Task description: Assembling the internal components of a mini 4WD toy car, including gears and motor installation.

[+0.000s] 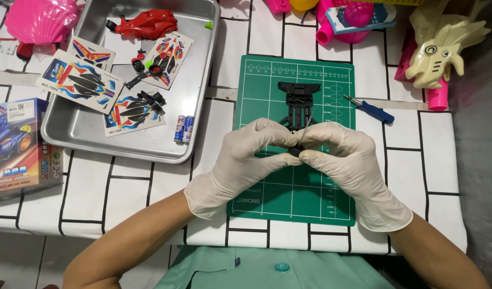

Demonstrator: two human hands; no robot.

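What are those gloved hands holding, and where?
A small black part, pinched between the fingertips of the left hand and right hand, above the green mat.

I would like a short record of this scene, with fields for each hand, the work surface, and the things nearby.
left hand: gloved left hand, fingertips on a small black part
right hand: gloved right hand, pinching the same part
work surface: green cutting mat on a white cloth with black lines
on the mat: black toy car frame, partly behind the fingers
right of the frame: blue screwdriver
left side: metal tray with red car body, sticker sheets and two batteries
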